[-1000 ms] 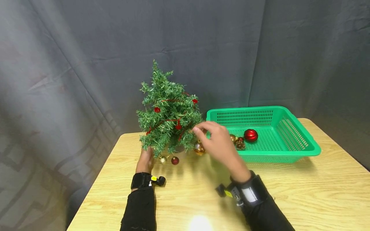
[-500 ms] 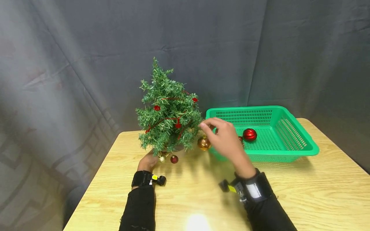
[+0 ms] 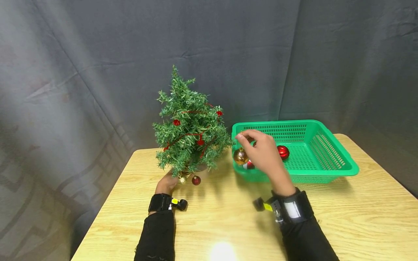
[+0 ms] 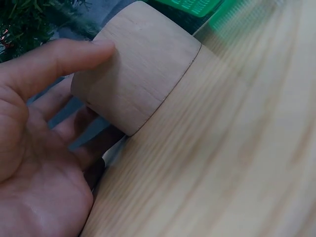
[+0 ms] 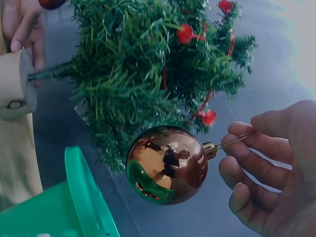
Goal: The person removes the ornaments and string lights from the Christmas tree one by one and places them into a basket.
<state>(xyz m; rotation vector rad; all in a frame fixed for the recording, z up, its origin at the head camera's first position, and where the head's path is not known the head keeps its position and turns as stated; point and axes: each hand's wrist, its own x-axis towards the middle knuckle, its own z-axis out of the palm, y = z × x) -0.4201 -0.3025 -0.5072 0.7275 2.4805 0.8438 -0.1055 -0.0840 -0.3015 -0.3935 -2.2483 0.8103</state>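
The right hand (image 3: 265,151) pinches a shiny gold ball's (image 5: 168,165) loop (image 5: 237,139), four o'clock from a green artificial tree (image 3: 191,125); the left hand (image 3: 167,182) grips its cylindrical wooden base (image 4: 140,66).

In front of the tree (image 3: 191,125), passing room runs over the surface (image 3: 218,217) between both sleeves (image 3: 156,233). Left hand (image 3: 167,181) blocks its wooden base (image 4: 145,64); rightward stand gold ball (image 3: 240,156), right hand (image 3: 265,150), green basket (image 3: 320,173); behind, curtain (image 3: 228,54).

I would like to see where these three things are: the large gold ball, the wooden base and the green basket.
Large gold ball (image 5: 168,165): right wrist view, middle of its shiny round surface.
Wooden base (image 4: 143,69): left wrist view, on its curved side.
Green basket (image 3: 321,173): head view, on its front rim.
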